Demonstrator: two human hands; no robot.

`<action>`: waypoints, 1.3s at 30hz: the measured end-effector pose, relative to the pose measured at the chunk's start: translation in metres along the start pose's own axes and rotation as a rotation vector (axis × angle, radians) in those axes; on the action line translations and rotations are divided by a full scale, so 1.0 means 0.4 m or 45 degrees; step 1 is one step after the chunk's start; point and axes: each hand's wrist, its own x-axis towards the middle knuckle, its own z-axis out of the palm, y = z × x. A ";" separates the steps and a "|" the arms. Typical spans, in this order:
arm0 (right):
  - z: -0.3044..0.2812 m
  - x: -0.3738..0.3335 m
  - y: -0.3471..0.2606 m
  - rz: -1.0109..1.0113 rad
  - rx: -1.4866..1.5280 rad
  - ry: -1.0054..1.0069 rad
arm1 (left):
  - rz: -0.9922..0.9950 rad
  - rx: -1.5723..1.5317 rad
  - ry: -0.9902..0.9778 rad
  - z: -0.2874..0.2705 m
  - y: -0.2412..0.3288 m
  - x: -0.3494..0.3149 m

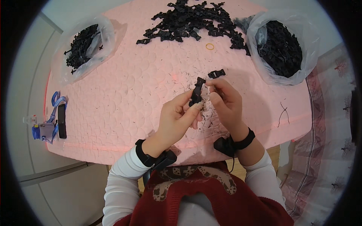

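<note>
**Buckle held upright between both hands, mid-trim**

Your left hand [177,116] pinches a black plastic buckle [197,94] between thumb and fingertips, closed on its lower half. The buckle sits above the middle of the pink padded tabletop [124,86], just in front of you, raised off the surface. Its long axis runs nearly upright in the head view, leaning slightly to the right at the top, with the upper end pointing away from you toward the loose heap of black buckles [192,20] at the far edge.

Your right hand [226,101] is closed too, fingertips drawn together right against the buckle's upper right side. Whether it holds a small tool or only picks at the plastic, you cannot tell from here. Fine dark shavings [203,116] lie scattered on the tabletop below your hands, so this looks like the cleaning or trimming step on a single piece.

The next move, as a judgement, calls for a steady left-hand pinch while the right works along the edge, then a turn of the buckle about its long axis to reach the other side.

One more single buckle [217,73] lies just beyond your right hand. A clear bag of black parts [281,49] stands at the far right, another bag [81,47] at the far left, and a yellow rubber band [209,46] lies near the heap.
</note>
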 end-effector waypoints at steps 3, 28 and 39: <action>-0.006 0.002 0.004 0.058 0.063 -0.024 | -0.048 -0.040 -0.036 -0.005 0.001 0.003; -0.016 0.021 -0.010 -0.584 -0.458 -0.212 | -0.006 0.001 -0.025 -0.017 -0.002 0.005; -0.030 0.016 -0.002 -0.432 -0.438 -0.130 | -0.062 0.086 -0.052 -0.001 0.010 0.001</action>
